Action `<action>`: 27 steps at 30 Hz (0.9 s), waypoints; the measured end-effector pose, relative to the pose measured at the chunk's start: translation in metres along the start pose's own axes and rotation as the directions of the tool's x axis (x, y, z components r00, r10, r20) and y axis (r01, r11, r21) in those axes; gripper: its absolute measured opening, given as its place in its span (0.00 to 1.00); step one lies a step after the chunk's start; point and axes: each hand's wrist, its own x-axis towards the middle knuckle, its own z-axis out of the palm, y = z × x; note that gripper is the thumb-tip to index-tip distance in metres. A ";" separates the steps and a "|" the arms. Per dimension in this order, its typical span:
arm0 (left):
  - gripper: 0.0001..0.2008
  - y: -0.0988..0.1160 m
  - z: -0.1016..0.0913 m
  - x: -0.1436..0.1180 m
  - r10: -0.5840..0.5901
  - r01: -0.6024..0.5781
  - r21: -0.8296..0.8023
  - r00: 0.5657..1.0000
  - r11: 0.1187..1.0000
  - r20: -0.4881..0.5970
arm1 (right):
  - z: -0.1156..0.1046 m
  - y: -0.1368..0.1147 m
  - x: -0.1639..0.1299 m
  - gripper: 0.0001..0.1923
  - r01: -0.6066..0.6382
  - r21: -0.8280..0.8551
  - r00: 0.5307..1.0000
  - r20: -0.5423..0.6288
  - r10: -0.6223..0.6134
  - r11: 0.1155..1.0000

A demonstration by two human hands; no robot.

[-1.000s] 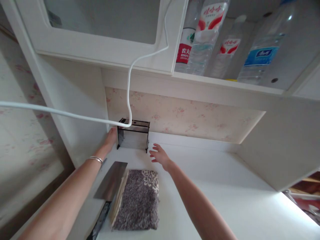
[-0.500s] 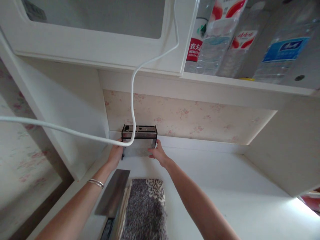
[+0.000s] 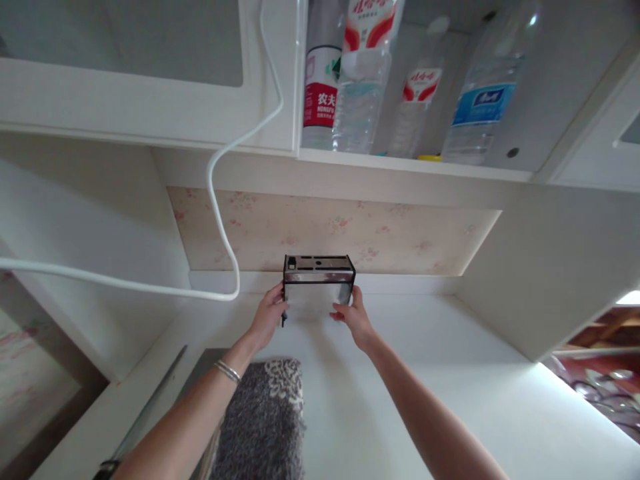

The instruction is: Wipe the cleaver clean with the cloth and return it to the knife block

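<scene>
Both hands have closed on the knife block, which was ungripped a second ago and now sits at frame centre. Left hand grips its left side, right hand its right side, fingers wrapped on its edges. Bottles stand on the shelf at upper centre; one red label reads "农夫". White countertop fills the lower frame, floral wallpaper behind; a white cable hangs at left, a grey mat at bottom.
</scene>
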 end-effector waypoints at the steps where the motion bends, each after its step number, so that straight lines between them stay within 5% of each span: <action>1: 0.30 -0.002 0.010 0.000 -0.011 0.013 -0.042 0.999 0.999 0.044 | -0.010 -0.002 0.001 0.28 0.007 -0.003 1.000 -0.014 -0.007 1.000; 5: 0.32 -0.013 0.039 0.002 -0.050 0.074 -0.159 0.987 0.985 0.152 | -0.041 0.000 0.009 0.28 -0.011 -0.018 0.999 -0.046 0.011 1.000; 9: 0.33 -0.024 0.045 0.015 -0.074 0.107 -0.190 0.982 0.976 0.175 | -0.054 0.011 0.019 0.29 -0.047 -0.035 0.998 -0.032 0.046 0.998; 20: 0.33 -0.034 0.030 0.050 -0.074 0.077 -0.003 0.972 0.997 0.224 | -0.049 0.029 0.052 0.37 -0.041 -0.043 0.997 -0.060 0.038 0.998; 23: 0.33 -0.030 0.022 0.050 -0.123 0.102 0.099 0.963 0.990 0.238 | -0.054 0.025 0.050 0.40 -0.089 -0.046 0.995 -0.056 0.086 0.995; 27: 0.27 -0.024 0.006 0.032 -0.154 0.119 0.252 0.980 0.960 0.124 | -0.060 0.020 0.026 0.38 -0.172 -0.003 0.984 -0.044 0.172 0.985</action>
